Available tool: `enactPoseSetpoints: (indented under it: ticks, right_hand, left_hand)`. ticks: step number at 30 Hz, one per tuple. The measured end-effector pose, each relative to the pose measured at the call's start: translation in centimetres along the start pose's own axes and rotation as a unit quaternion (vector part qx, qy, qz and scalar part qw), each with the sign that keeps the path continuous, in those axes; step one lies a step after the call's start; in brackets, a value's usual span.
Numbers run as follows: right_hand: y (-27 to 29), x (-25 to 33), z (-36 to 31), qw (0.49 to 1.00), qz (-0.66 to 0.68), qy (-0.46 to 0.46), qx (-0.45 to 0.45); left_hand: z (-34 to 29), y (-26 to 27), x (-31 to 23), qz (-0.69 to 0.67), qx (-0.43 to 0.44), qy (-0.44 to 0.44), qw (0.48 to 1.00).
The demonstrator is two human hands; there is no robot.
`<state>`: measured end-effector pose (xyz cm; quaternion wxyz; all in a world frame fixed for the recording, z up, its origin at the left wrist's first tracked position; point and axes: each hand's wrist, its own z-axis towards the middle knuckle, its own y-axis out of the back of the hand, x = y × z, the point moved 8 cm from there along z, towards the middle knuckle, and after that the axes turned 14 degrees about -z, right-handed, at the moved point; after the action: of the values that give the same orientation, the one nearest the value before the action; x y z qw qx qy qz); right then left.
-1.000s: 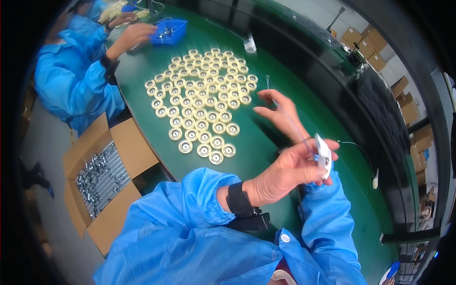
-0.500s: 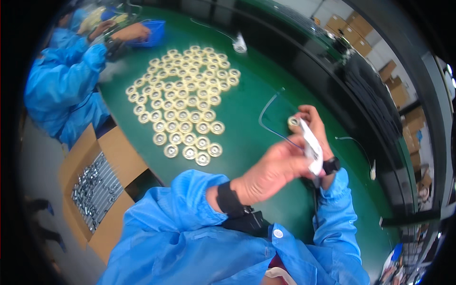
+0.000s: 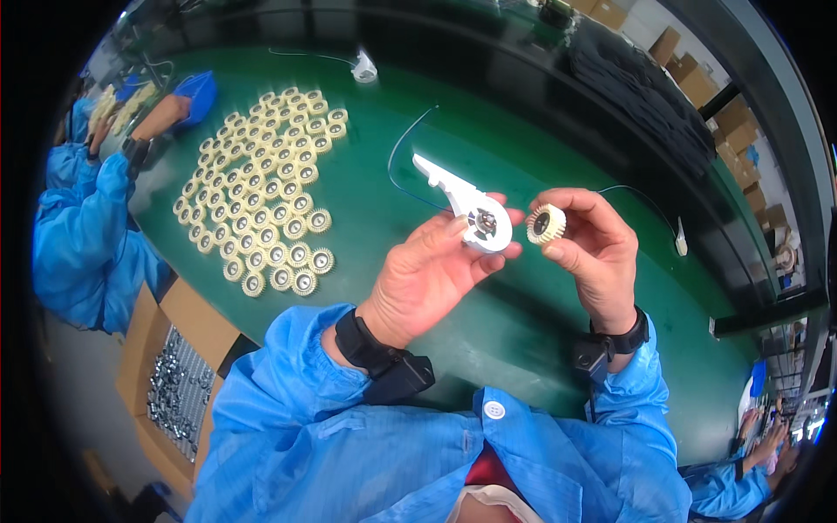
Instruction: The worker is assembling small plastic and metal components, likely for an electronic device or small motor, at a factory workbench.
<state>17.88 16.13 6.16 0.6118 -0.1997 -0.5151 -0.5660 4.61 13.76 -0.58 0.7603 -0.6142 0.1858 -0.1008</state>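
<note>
My left hand (image 3: pixel 427 275) grips a white plastic housing (image 3: pixel 466 205) with a round end and a long pointed arm, held above the green table (image 3: pixel 523 314). A thin blue wire (image 3: pixel 405 144) trails from it across the table. My right hand (image 3: pixel 593 253) pinches a small cream toothed wheel (image 3: pixel 546 224) between thumb and fingers, right beside the housing's round end. To the left, several matching cream wheels (image 3: pixel 261 205) lie in tidy rows on the table.
A co-worker in a blue coat (image 3: pixel 87 235) works at the far left by a blue tray (image 3: pixel 196 91). An open cardboard box of metal parts (image 3: pixel 179 392) stands at lower left. A white connector (image 3: pixel 364 68) and a white plug (image 3: pixel 680 237) lie on the table. Cardboard boxes (image 3: pixel 689 78) are stacked behind.
Both hands have come closer to the camera. The right hand now holds a cream wheel beside the white housing, which has turned its round end toward that hand.
</note>
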Motion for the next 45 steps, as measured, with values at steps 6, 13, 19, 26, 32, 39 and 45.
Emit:
enactPoseSetpoints:
  ticks: [6, 13, 19, 26, 32, 39, 45]
  right_hand:
    - [-1.1, -0.5, 0.1, 0.998, -0.052, -0.021, 0.036]
    - [-1.5, -1.9, 0.4, 0.996, -0.013, -0.063, 0.058]
    - [-1.7, -2.3, 0.3, 0.997, -0.018, -0.061, 0.054]
    - [-2.1, -0.4, 0.1, 0.982, -0.17, 0.043, 0.063]
    - [-2.6, 1.2, 0.1, 0.976, -0.193, 0.078, 0.061]
    - [-4.3, -0.3, 2.7, 0.916, -0.366, 0.139, 0.089]
    - [13.2, -7.5, 12.5, 0.708, -0.655, 0.072, -0.252]
  left_hand:
    - [-0.2, 1.3, 0.5, 0.055, -0.059, 0.007, 0.997]
    - [-0.3, 1.1, 0.4, 0.088, -0.051, 0.021, 0.995]
    - [-0.3, 1.5, 0.5, 0.103, -0.059, 0.02, 0.993]
    - [-0.8, 1.2, 0.4, 0.168, -0.057, 0.037, 0.983]
    - [-0.4, 0.3, -0.1, 0.12, -0.051, 0.006, 0.991]
    - [0.0, 2.3, -0.1, 0.117, -0.105, 0.008, 0.988]
    - [-0.6, 2.3, -0.1, 0.172, -0.134, 0.05, 0.975]
